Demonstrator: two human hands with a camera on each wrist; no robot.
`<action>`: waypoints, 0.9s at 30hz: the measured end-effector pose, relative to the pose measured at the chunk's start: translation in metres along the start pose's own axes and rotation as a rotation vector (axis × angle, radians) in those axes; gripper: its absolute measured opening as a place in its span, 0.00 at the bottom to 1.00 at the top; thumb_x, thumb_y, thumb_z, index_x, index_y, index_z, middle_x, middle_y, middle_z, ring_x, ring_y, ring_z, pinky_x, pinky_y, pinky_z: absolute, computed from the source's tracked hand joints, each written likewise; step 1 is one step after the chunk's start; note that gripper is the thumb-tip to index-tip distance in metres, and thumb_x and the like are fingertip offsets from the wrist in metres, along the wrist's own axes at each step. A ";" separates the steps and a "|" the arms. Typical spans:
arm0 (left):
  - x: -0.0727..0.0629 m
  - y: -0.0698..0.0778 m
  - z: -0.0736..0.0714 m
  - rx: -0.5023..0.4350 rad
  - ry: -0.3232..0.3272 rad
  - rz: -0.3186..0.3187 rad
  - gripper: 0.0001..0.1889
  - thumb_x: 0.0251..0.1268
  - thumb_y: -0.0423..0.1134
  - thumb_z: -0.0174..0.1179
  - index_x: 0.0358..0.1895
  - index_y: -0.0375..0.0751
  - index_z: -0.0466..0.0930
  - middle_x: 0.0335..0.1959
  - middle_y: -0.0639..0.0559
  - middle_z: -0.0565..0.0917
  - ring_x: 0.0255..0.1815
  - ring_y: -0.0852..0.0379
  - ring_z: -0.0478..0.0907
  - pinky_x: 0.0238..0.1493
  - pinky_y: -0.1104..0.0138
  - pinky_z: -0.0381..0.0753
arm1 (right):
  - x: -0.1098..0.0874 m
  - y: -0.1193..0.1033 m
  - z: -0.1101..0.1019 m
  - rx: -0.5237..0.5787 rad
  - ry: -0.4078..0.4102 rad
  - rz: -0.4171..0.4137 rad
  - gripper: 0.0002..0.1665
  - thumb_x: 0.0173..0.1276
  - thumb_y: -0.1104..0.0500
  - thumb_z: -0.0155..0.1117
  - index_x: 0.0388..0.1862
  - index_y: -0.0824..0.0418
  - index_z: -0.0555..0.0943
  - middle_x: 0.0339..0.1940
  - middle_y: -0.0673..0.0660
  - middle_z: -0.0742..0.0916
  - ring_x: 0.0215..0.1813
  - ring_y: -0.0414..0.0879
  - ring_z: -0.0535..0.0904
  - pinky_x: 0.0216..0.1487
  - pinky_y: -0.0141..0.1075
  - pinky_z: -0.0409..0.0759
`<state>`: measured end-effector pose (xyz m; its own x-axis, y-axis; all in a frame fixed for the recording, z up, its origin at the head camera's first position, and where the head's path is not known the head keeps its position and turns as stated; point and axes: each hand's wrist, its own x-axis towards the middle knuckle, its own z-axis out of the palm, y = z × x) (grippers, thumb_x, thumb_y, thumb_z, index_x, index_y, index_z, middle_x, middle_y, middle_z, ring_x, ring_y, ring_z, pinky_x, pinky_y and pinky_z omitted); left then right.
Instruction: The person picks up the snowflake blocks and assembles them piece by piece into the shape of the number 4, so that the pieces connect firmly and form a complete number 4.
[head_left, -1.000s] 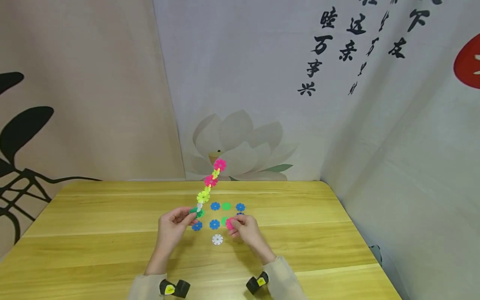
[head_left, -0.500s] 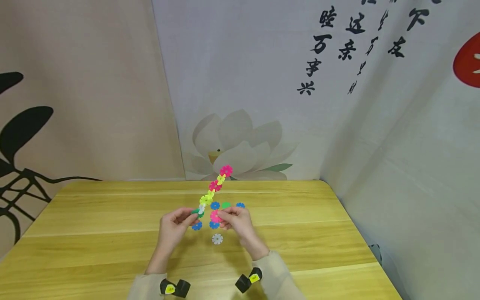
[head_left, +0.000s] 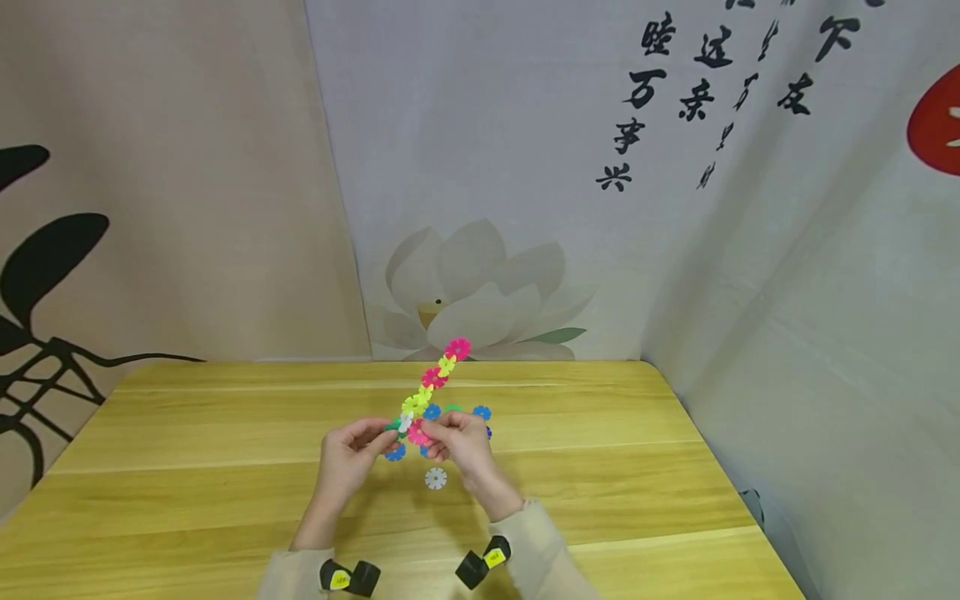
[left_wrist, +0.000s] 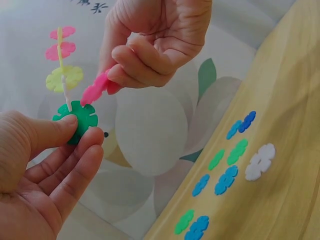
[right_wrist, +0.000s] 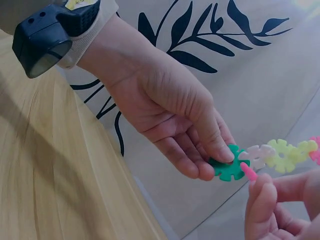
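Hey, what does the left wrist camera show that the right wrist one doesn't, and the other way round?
Only the left wrist view shows the loose flower pieces lying on the table: a white piece, blue pieces and green pieces.

Only the right wrist view shows the black wrist device and the black leaf print.

Both show the left hand pinching the dark green piece, the right hand pinching a pink piece, the joined chain and some table.

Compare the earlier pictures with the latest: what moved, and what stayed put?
The right hand has carried its pink disc leftward to the dark green disc; the chain tilted right and down. The left hand still grips the dark green disc; the loose white disc stayed.
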<state>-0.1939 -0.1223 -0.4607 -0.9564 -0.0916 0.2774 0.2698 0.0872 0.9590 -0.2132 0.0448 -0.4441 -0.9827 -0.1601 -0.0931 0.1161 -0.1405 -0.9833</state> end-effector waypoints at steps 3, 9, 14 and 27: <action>0.000 -0.001 0.000 0.011 -0.005 -0.007 0.04 0.55 0.21 0.61 0.34 0.25 0.81 0.28 0.36 0.84 0.25 0.64 0.81 0.30 0.71 0.84 | 0.000 -0.001 0.000 -0.023 0.001 0.017 0.09 0.60 0.64 0.66 0.26 0.69 0.78 0.14 0.50 0.79 0.14 0.35 0.73 0.15 0.23 0.73; -0.001 -0.004 0.000 0.040 -0.046 0.012 0.03 0.54 0.21 0.62 0.32 0.25 0.81 0.27 0.38 0.84 0.24 0.62 0.82 0.28 0.69 0.85 | 0.002 -0.003 -0.002 -0.080 -0.012 0.037 0.07 0.58 0.66 0.66 0.25 0.67 0.77 0.14 0.50 0.79 0.14 0.35 0.72 0.15 0.22 0.71; -0.003 -0.006 0.002 0.018 -0.054 0.028 0.03 0.53 0.18 0.61 0.31 0.23 0.80 0.26 0.35 0.83 0.23 0.63 0.81 0.28 0.69 0.85 | 0.000 -0.005 -0.001 -0.062 -0.023 0.072 0.04 0.58 0.69 0.65 0.28 0.68 0.78 0.15 0.51 0.79 0.15 0.35 0.72 0.16 0.21 0.72; -0.003 -0.002 0.004 -0.005 -0.066 0.014 0.04 0.54 0.20 0.61 0.33 0.24 0.81 0.27 0.37 0.84 0.24 0.62 0.82 0.29 0.70 0.84 | 0.000 -0.002 -0.004 0.071 -0.077 0.134 0.09 0.61 0.69 0.61 0.23 0.61 0.73 0.14 0.50 0.79 0.14 0.34 0.72 0.16 0.21 0.74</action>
<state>-0.1923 -0.1187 -0.4638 -0.9576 -0.0251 0.2869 0.2840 0.0834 0.9552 -0.2142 0.0492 -0.4433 -0.9440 -0.2565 -0.2076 0.2579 -0.1812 -0.9490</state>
